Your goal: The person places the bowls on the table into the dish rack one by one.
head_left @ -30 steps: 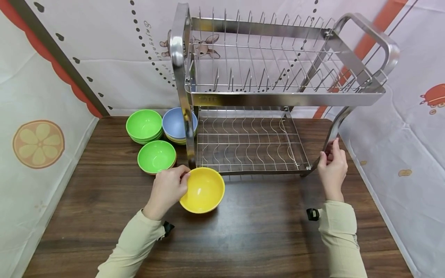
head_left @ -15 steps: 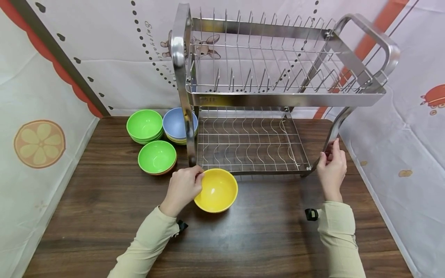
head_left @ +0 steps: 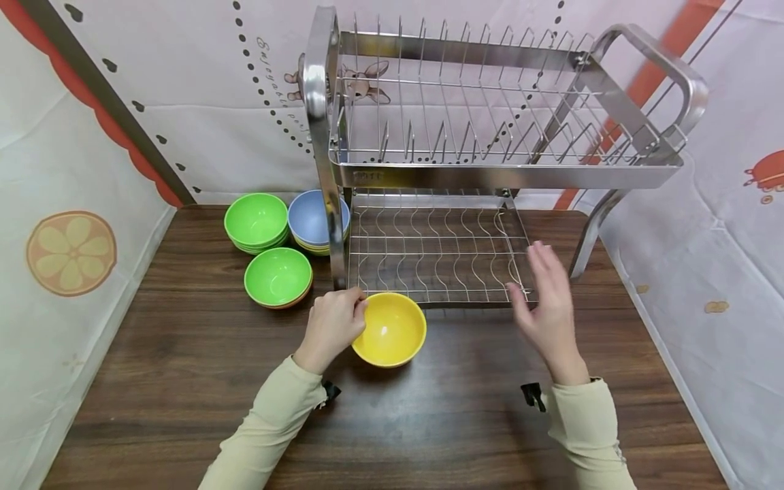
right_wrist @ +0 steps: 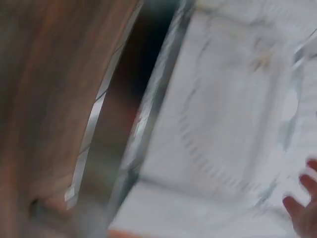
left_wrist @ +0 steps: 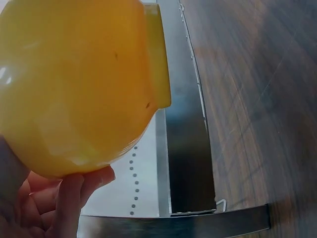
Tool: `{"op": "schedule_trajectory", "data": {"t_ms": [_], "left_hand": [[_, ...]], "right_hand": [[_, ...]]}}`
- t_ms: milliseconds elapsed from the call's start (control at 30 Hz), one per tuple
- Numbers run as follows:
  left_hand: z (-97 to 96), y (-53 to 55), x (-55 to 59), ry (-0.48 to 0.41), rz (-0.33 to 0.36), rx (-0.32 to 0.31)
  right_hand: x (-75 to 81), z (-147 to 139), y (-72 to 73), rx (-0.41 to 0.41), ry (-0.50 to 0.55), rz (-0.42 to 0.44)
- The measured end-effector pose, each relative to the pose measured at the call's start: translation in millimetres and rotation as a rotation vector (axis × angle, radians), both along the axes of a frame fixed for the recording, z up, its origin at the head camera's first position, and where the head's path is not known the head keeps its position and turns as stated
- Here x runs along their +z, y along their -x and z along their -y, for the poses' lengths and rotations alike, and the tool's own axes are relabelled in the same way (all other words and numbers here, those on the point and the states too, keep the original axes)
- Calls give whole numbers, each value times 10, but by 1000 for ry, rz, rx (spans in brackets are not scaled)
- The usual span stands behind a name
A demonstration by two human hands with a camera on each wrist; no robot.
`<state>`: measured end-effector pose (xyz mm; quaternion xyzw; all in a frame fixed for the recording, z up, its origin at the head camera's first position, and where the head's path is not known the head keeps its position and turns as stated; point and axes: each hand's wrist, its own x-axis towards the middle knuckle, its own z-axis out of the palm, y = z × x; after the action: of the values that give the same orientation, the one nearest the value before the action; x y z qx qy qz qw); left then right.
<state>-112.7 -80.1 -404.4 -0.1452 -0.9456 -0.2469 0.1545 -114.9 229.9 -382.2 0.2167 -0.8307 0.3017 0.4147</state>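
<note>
My left hand (head_left: pixel 333 323) pinches the left rim of a yellow bowl (head_left: pixel 390 331), held in front of the metal dish rack (head_left: pixel 508 178). From the left wrist view, the fingers (left_wrist: pixel 72 198) press against the bowl's outer wall, and its foot ring shows at the side. On the right, my right hand (head_left: pixel 550 309) is off the rack with fingers straight and thumb spread, overlapping the lower tier's front right corner in the head view. The right wrist view is blurred; fingertips (right_wrist: pixel 297 203) show at its lower right edge.
Left of the rack stand a stack of green bowls (head_left: pixel 256 219), a blue bowl (head_left: pixel 309 216) on top of yellowish ones, and another green bowl (head_left: pixel 278 275). The rack's upper tier has upright wire slots. Patterned white cloth walls (head_left: pixel 245 156) surround the wooden table (head_left: pixel 429 422).
My left hand has carried the yellow bowl rightward along the rack's front. My right hand has let go of the rack's right leg and moved left, fingers opened.
</note>
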Motion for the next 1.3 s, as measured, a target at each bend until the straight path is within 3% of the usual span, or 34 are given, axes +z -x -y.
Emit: {"op": "schedule_trajectory", "data": {"t_ms": [100,233,400,533,700,1000,1300], "left_hand": [[-18,33,-21,-3,12,4],[-41,67,-47,-6,13,3],[-79,90,-44,5,7,-4],[-106,98,-32,12,12,-4],[-122,108,-24,14,12,-2],[-127,114,-13,13,1,-6],[-138,107,-25,-8,21,-17]], "right_hand": [[95,252,-90,178,-108,-41],[121,542,-227,355,-294,-38],[43,790,-365,475,-528,26],[-37,903,-392,507,-647,33],[-103,983,-392,518,-702,27],[-154,1021,-408,500,-694,76],[-131,1033,-416,490,-681,44]]}}
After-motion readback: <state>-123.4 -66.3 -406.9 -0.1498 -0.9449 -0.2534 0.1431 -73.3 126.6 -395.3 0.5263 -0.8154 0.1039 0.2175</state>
